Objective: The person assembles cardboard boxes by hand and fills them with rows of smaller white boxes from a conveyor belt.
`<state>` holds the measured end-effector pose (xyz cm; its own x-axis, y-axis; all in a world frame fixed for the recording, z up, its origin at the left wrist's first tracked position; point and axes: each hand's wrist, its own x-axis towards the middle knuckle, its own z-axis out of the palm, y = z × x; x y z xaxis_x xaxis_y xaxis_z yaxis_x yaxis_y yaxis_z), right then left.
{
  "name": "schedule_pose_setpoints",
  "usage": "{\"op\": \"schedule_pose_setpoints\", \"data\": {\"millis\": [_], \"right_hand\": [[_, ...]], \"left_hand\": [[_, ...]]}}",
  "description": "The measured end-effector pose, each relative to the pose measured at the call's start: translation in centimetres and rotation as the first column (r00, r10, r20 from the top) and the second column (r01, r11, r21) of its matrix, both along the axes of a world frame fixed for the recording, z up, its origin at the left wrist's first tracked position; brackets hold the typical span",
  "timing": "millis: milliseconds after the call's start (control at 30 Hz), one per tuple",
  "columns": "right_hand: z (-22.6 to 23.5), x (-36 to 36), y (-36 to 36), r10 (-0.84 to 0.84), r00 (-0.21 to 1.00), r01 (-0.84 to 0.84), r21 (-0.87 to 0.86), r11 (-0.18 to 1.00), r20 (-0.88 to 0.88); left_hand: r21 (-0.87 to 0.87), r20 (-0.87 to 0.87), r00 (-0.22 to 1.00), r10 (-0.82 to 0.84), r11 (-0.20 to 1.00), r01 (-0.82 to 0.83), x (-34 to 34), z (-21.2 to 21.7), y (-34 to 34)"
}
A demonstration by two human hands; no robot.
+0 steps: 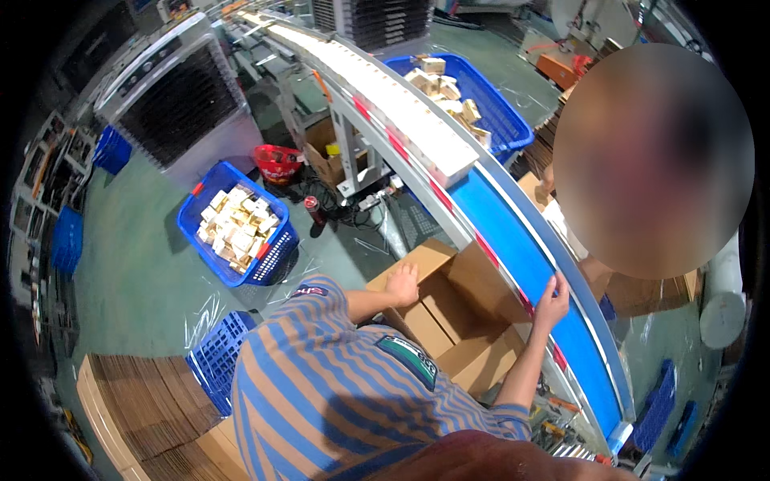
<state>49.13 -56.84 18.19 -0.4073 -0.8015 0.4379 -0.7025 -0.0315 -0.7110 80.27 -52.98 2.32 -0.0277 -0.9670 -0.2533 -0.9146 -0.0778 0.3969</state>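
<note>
I am watching a brown cardboard box [485, 276] that is standing open in front of the striped shirt [321, 377], just beside the conveyor's near side. Its plain, matt cardboard is showing no colour but tan, with the inner walls falling into shade and the flaps catching more light. The flaps are spreading outward: the one at the far left [429, 258] is slanting away, and the one nearest the body [488, 361] is leaning out over the near edge. Inside, straight creases are marking the corners.

My view is showing the left hand [403, 284] resting on the left side of the box, open, its fingers lying along the cardboard. The right hand [552, 306] is hovering at the blue belt [513, 232], open with its fingers bent; I cannot tell whether it is touching the surface. Farther up the conveyor, white cartons [409, 120] are sitting in close rows, shining under the lamp.
</note>
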Motion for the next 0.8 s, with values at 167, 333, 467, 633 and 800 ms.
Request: {"op": "schedule_pose_setpoints", "data": {"millis": [167,333,467,633,800], "right_hand": [[-4.2,-2.9,-3.2,-0.107,0.989,0.143,0.456,0.878,-0.105],[-5.9,-4.0,-3.7,-0.111,0.966,0.187,0.338,0.922,-0.232],[-5.5,-3.3,-4.0,-0.093,0.968,0.169,0.336,0.927,-0.233],[-4.2,-2.9,-3.4,-0.092,0.979,0.156,0.37,0.916,-0.183],[-5.3,-3.6,-3.1,-0.143,0.985,0.166,0.324,0.931,-0.093]], "left_hand": [[0.01,0.007,1.0,-0.002,1.0,0.002,0.2,-0.2,-0.1],[0.018,-0.005,1.0,-0.014,1.0,0.014,0.3,0.2,-0.4],[0.015,-0.013,1.0,0.016,1.0,-0.015,0.5,0.3,-0.2],[0.052,0.003,1.0,-0.005,0.999,0.005,0.2,2.0,-0.3],[0.148,0.007,1.0,-0.014,0.989,0.013,0.5,0.5,-1.7]]}}
